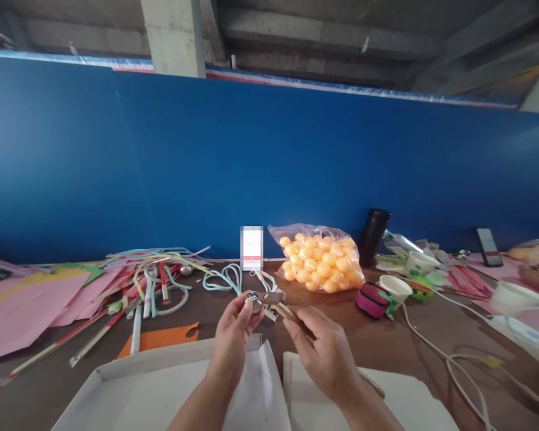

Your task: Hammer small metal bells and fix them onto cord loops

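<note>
My left hand [234,326] pinches a small shiny silver ball [253,301] between thumb and fingers. In my right hand [321,347] is a long wooden-handled tool [290,312]; its small flat greyish-brown head touches or nearly touches the ball, and the exact kind cannot be made out. The far end of a light wooden handle [372,383] shows below my right wrist. Just behind the tool, a small pale object [269,310] lies on the table, partly covered. A white box lid or tray [101,380] lies beneath my left forearm, and a whitish board [399,392] beneath my right.
A clear bag of orange balls [321,263] sits behind my hands. Straws and tubes [150,287], light-blue cord [224,278] and coloured paper [31,305] crowd the left. A black bottle [374,236], paper cups [395,287], a magenta pouch [372,300] and white cables [451,359] stand or lie rightward.
</note>
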{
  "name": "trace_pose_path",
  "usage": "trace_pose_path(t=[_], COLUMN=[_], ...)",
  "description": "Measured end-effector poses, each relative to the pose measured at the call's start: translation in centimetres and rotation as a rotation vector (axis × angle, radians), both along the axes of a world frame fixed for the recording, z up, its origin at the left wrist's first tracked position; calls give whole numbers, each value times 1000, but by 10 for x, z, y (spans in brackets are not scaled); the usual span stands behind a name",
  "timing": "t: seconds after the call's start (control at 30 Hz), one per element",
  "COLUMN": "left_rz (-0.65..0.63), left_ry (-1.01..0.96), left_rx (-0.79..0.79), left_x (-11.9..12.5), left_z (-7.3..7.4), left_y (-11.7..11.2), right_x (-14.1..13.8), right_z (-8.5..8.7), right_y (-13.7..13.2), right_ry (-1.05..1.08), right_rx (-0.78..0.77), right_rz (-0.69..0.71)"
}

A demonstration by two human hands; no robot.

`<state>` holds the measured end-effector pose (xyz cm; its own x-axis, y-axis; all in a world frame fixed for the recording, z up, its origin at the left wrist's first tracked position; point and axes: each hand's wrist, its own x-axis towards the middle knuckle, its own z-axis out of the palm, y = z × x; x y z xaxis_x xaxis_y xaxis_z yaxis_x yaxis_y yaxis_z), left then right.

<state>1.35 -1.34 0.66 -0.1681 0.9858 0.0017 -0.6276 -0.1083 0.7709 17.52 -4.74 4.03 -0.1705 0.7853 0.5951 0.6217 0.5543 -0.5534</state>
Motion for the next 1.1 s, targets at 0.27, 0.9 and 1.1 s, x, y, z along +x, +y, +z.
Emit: trace_pose_path(t=[0.27, 0.9, 1.1], left_rz=[26, 26, 13], left_ry=[110, 160, 190], left_rx=[44, 90, 99], left_x=[-1, -2, -2], left_z=[-6, -11, -11], left_y=[0, 3, 3], right_x=[0, 3, 5], right_z=[-1, -3, -3], right_y=[2, 4, 5], right_ry=[-35, -66, -63], right_rx=[6, 32, 64], right_rz=[-23, -51, -78])
